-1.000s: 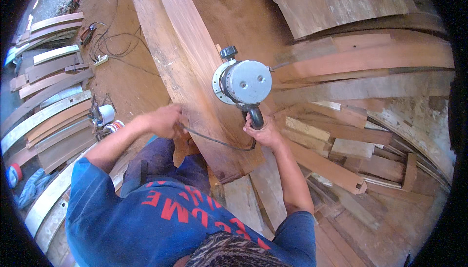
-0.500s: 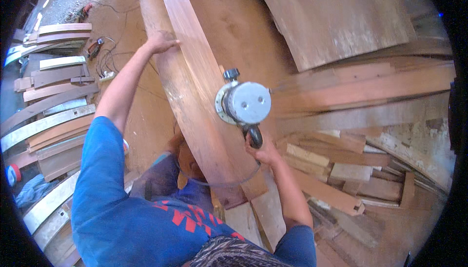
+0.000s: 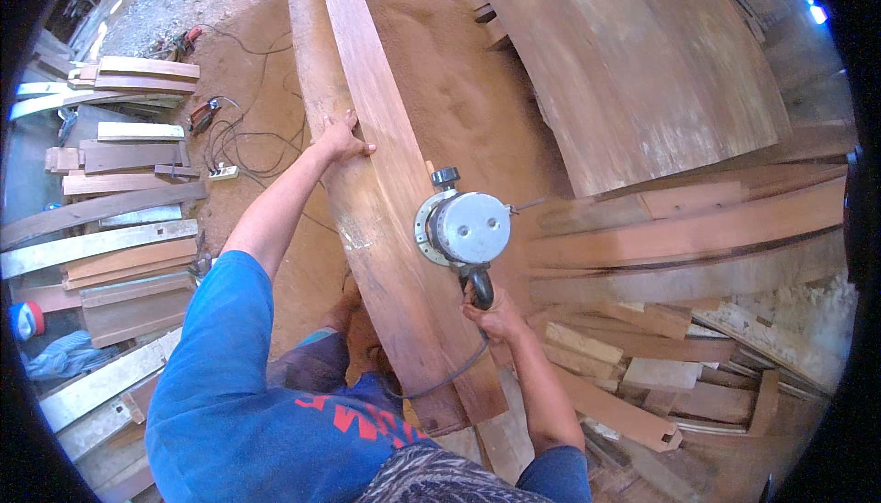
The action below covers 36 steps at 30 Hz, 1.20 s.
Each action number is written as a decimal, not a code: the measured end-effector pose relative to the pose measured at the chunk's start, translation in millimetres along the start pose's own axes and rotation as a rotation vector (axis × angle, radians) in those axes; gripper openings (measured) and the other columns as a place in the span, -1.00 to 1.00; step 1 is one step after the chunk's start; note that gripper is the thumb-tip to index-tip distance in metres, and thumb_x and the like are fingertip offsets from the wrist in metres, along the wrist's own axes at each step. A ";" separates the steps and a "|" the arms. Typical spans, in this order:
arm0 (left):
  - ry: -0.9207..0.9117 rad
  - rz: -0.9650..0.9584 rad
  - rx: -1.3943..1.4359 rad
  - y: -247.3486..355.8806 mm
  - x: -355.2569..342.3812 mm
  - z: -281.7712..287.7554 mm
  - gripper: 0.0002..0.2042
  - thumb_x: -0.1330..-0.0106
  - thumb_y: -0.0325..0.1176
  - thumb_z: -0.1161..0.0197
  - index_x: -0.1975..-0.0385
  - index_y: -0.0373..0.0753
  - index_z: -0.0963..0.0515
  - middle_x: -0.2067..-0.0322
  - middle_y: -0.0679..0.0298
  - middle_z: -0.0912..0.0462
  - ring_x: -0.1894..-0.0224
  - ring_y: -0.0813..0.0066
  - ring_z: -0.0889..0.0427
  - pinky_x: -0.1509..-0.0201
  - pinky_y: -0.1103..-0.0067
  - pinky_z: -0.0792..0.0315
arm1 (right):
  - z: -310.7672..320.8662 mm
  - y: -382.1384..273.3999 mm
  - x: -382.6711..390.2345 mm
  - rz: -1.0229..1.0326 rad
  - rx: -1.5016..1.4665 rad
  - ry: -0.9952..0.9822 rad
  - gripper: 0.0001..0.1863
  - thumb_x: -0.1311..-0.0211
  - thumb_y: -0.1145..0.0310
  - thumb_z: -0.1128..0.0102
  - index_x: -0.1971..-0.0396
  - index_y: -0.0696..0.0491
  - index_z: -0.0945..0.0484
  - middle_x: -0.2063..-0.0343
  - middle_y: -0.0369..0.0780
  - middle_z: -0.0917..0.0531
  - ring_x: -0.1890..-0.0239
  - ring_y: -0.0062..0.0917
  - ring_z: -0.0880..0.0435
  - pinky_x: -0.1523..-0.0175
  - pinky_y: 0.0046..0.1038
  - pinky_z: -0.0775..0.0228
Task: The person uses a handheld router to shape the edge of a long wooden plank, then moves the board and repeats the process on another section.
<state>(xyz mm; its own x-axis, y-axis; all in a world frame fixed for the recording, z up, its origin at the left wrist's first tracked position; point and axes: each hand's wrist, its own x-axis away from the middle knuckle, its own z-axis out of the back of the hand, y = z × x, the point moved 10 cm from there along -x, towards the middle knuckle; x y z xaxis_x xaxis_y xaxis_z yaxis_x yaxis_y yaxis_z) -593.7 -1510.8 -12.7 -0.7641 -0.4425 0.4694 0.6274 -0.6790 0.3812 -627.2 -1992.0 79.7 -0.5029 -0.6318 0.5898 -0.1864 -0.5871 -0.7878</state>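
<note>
A router (image 3: 477, 228) with a silver motor housing and a round base plate sits at the right side of a long wooden plank (image 3: 376, 90). My right hand (image 3: 498, 314) is wrapped round the router's black handle, and the router's other black knob is free. A cord runs from near that hand back across the plank. Farther up, my left hand (image 3: 344, 139) lies on the wider board (image 3: 344, 195) beside the plank, its fingers spread and thumb stretched toward the plank. The router's bit is hidden.
Cut wooden pieces (image 3: 138, 182) are stacked along the left. A power strip (image 3: 223, 172) and tangled cables lie on the dusty ground. A large wooden panel (image 3: 633, 72) stands at the far right, with long boards (image 3: 697, 228) and offcuts (image 3: 661, 374) below it.
The view has shifted, so the scene sits lower in the picture. My left hand has come somewhat nearer along the board, its fingers more spread. My right hand keeps hold of the router.
</note>
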 end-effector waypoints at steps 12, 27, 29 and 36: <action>-0.021 0.074 0.024 -4.1 6.5 -7.3 0.11 -0.11 0.17 -0.47 -0.59 -0.07 0.06 -0.60 0.27 0.04 -0.57 -0.36 0.30 -0.45 -0.38 0.04 | -2.6 -30.1 -48.8 0.087 0.089 -0.012 -0.74 -0.09 0.57 -0.42 0.24 0.06 -0.55 0.40 -0.46 -0.55 0.30 -0.71 -0.53 0.12 -0.55 -0.45; -0.043 0.193 0.009 17.1 31.8 8.2 0.13 -0.12 0.09 -0.49 -0.59 -0.04 0.14 -0.61 0.32 0.08 -0.60 -0.27 0.35 -0.34 -0.55 0.12 | -9.8 -69.4 -111.5 0.072 -0.027 -0.038 -0.68 -0.08 0.46 -0.44 0.19 0.00 -0.52 0.43 -0.39 -0.57 0.34 -0.63 -0.53 0.15 -0.44 -0.45; -0.018 0.186 -0.005 11.9 30.3 6.9 0.05 -0.15 0.10 -0.48 -0.57 -0.07 0.01 -0.58 0.23 -0.02 -0.59 -0.23 0.22 -0.39 -0.42 0.01 | -10.2 -78.0 -121.4 0.107 -0.037 -0.035 -0.69 -0.10 0.46 -0.44 0.19 0.01 -0.52 0.45 -0.40 -0.56 0.35 -0.63 -0.53 0.15 -0.44 -0.45; 0.254 0.106 0.124 -49.0 -52.4 59.9 -0.01 -0.22 0.31 -0.30 -0.55 -0.09 -0.09 -0.47 -0.03 -0.24 -0.56 -0.17 -0.03 -0.44 -0.39 0.16 | -11.5 -88.0 -151.4 0.080 -0.067 -0.013 -0.69 -0.10 0.50 -0.46 0.20 0.02 -0.53 0.43 -0.42 -0.56 0.35 -0.65 -0.53 0.15 -0.46 -0.45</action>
<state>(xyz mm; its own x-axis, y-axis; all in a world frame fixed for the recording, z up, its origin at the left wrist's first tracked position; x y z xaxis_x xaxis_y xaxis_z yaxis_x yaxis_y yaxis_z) -575.5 -1419.2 -8.2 -0.6970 -0.6496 0.3037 0.7070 -0.5518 0.4424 -544.4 -1838.9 57.7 -0.5072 -0.6822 0.5266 -0.2027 -0.4995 -0.8423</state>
